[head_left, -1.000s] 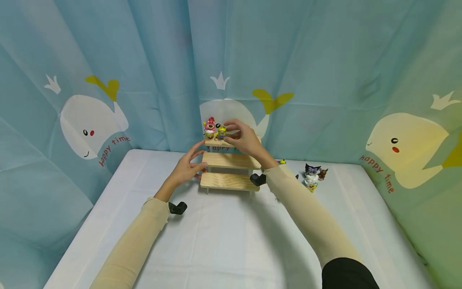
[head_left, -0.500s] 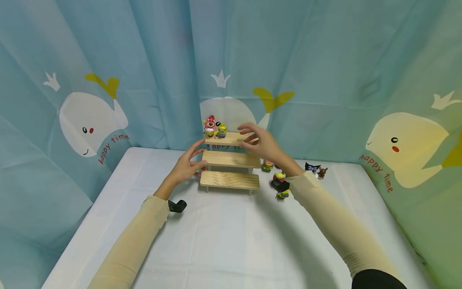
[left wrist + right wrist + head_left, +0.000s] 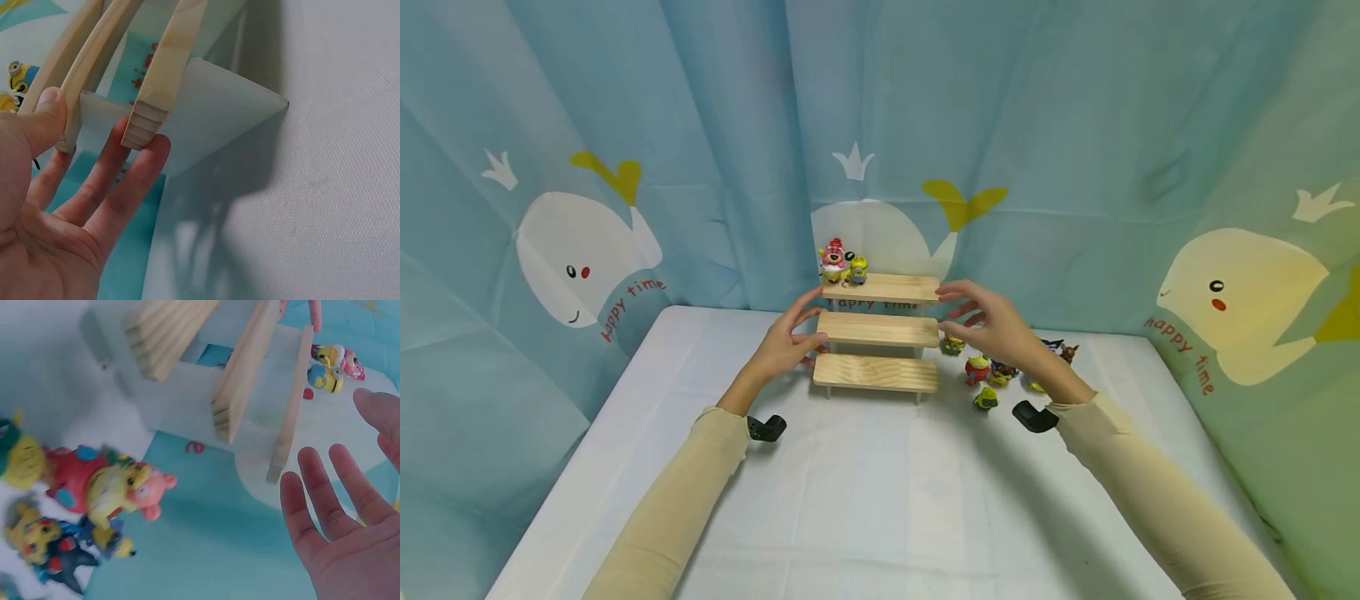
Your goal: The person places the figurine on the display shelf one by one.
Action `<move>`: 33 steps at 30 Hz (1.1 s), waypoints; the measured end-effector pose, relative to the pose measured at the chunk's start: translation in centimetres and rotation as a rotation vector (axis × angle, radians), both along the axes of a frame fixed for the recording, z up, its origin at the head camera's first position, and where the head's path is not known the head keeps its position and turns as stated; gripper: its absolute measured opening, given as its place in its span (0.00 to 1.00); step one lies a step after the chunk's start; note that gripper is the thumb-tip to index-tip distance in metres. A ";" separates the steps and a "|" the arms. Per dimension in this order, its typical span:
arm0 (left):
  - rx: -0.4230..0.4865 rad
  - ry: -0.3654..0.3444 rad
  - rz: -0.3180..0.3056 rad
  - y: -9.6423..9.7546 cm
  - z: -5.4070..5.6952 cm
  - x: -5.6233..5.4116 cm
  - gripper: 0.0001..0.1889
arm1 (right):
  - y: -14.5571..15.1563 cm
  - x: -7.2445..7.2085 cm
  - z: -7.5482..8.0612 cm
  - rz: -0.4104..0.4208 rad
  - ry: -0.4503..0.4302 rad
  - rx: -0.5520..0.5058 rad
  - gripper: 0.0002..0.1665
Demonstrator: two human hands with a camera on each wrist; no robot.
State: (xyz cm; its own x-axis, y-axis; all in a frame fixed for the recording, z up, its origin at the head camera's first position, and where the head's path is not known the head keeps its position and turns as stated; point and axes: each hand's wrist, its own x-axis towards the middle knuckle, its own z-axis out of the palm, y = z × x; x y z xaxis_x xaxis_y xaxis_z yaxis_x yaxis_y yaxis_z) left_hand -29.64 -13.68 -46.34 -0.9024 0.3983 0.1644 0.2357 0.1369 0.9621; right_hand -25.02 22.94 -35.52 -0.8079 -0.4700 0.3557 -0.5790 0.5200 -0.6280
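Observation:
A three-tier wooden display stand (image 3: 880,329) stands near the back of the table. On the left of its top board are a pink bear figurine (image 3: 833,260) and a yellow-and-blue Minion figurine (image 3: 858,268). My left hand (image 3: 781,348) holds the stand's left end; the left wrist view has its thumb (image 3: 51,105) against the middle board and fingertips at the board ends. By the right end of the stand is my right hand (image 3: 992,325), fingers spread and holding nothing. In the right wrist view a small gap shows between its fingers (image 3: 302,494) and the top board (image 3: 291,419).
Several small figurines stand to the right of the stand, among them a red-and-green one (image 3: 977,369) and a yellow one (image 3: 987,398). More sit partly behind the right forearm. A blue whale-print curtain (image 3: 1075,250) hangs behind the white table (image 3: 850,500).
My right hand has let go of the Minion figurine on the top board and moved right and down to the stand's right end. My left hand has stayed at the left end.

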 end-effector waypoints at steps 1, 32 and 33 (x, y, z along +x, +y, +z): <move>-0.002 -0.001 0.003 0.0 0.0 0.0 0.42 | 0.4 0.4 -0.1 -0.007 0.004 -0.002 0.27; 0.009 -0.018 0.014 0.3 2.2 1.4 0.41 | 8.7 8.4 -5.1 -0.228 -0.013 0.001 0.27; 0.009 -0.015 0.017 0.3 1.8 1.1 0.41 | 8.7 8.4 -5.3 -0.228 -0.014 0.004 0.27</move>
